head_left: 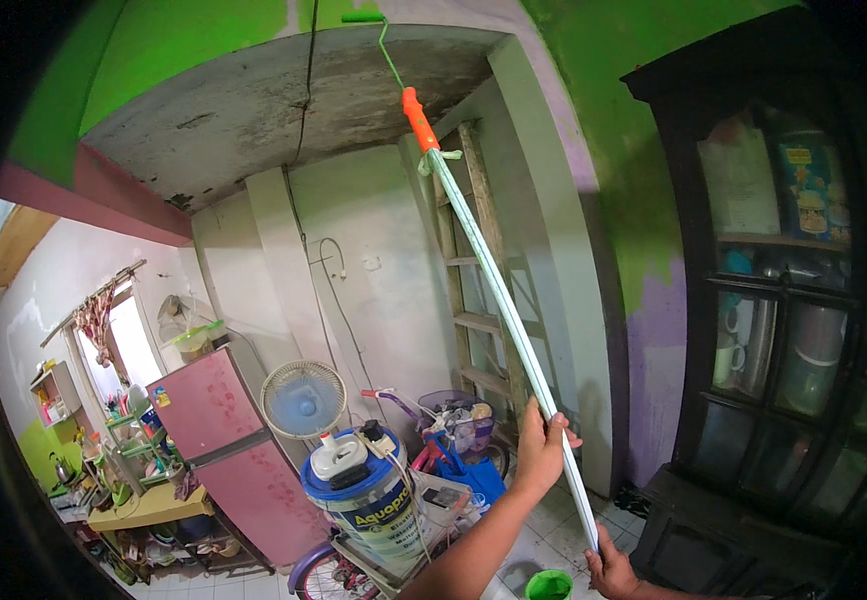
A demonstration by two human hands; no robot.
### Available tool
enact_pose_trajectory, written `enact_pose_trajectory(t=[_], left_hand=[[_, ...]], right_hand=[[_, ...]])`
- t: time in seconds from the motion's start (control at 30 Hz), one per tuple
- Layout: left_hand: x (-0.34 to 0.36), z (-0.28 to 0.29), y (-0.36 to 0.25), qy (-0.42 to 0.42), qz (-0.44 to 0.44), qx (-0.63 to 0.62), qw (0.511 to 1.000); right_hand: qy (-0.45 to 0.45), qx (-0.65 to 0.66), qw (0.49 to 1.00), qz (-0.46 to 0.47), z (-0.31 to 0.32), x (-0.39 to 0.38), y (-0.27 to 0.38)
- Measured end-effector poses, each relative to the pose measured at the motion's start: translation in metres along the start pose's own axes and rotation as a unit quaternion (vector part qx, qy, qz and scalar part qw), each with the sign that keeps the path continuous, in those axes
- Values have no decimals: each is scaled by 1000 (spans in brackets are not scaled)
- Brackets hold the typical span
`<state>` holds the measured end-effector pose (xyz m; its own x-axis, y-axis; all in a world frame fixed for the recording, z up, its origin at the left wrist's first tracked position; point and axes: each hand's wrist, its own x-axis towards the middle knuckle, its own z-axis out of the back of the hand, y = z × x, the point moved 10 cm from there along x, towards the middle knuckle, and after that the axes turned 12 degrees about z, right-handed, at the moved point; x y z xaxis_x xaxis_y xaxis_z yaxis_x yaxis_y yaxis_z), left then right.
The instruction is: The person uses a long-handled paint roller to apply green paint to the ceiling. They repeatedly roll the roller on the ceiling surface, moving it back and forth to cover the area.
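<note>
A long white pole (pixel 497 280) rises up and to the left from my hands. Tied to its top end is the orange handle (pixel 418 120) of a paint roller. The green-coated roller head (pixel 361 17) is up at the green wall (pixel 203 45) above the alcove; whether it touches is unclear. My left hand (pixel 541 452) is wrapped round the pole's lower part. Below it, my right hand (pixel 610 566) is closed round the pole near its bottom end. On the floor beneath stands a tub of green paint (pixel 550 573), cut off by the lower edge.
A wooden ladder (pixel 477 322) leans in the alcove. A dark glazed cabinet (pixel 688 300) stands close on the right. To the left are a pink fridge (pixel 208 405), a fan (pixel 303 400), a large tub with a blue lid (pixel 358 495) and a bicycle (pixel 331 578). A cable (pixel 305 100) hangs down.
</note>
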<state>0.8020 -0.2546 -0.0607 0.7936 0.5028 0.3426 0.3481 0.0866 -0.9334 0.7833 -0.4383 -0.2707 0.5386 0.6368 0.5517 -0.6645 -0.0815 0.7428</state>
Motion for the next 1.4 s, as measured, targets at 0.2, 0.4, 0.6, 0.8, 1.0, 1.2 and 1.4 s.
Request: enact_pose_trajectory(t=[0.2,0.4,0.6,0.8,1.0,1.2,1.4], left_hand=[[34,-2,-46,-21,-37,-14,999],[75,-6,-145,-55,-91,-46,993],[95,5,-188,-97,-103,44,989],[64,31,-155,-95,-75,39,992],[39,73,-122,-148,-68,32,986],[27,106,-110,-161,-48,62,984],[9,135,-107,-195,-60,20,979]], right_hand=[[41,25,999,-11,9,45,25],[-65,-74,964,248,45,84,109],[-110,-131,960,221,88,161,146],[-158,-177,934,268,149,260,226],[-167,-167,923,303,201,364,327],[-173,-170,918,315,232,460,423],[-166,-154,908,351,232,486,481]])
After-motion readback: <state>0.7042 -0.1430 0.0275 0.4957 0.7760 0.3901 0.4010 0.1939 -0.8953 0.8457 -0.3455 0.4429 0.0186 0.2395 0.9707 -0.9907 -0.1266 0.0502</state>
